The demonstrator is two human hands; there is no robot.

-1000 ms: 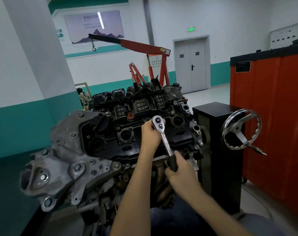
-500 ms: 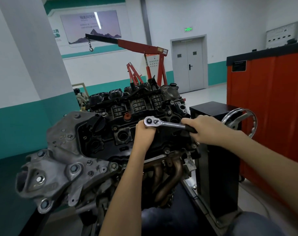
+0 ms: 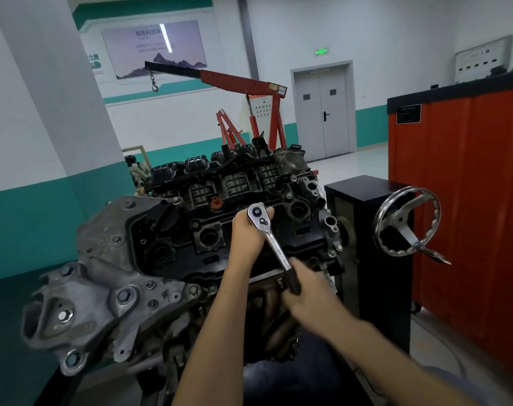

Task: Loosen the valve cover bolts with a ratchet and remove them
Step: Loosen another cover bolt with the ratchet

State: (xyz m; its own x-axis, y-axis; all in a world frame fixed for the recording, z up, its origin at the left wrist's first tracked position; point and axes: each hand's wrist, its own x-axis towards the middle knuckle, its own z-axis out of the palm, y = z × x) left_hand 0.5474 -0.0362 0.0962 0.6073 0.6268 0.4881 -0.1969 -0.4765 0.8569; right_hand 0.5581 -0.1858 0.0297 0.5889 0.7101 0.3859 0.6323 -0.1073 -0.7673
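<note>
Right grip (image 3: 305,285) nearest me, clenched round black handle of ratchet (image 3: 274,244). Left grip (image 3: 248,232) cups chrome head, steadying it on valve cover (image 3: 176,230), right of centre; bolt hidden beneath. Risk, my read: tilted socket slips, rounds bolt, knuckles strike ribbed black plastic. Rough grey cast housing (image 3: 103,259) left. Spoked steel handwheel (image 3: 378,224), red hoist (image 3: 243,80) beyond.

White walls with a teal lower band (image 3: 29,224) enclose the workshop. A pale grey square pillar (image 3: 59,98) stands at left. On the far wall hang a glossy mountain-scene poster (image 3: 152,48), which reflects a strip light, and a green illuminated exit sign (image 3: 321,51) above a grey double door (image 3: 322,112). A red steel engine hoist (image 3: 243,83) stands before that wall. At right, an orange-red black-topped cabinet (image 3: 468,200) sits just behind a black box pedestal (image 3: 363,186). The pale grey floor (image 3: 360,162) is glossy.
</note>
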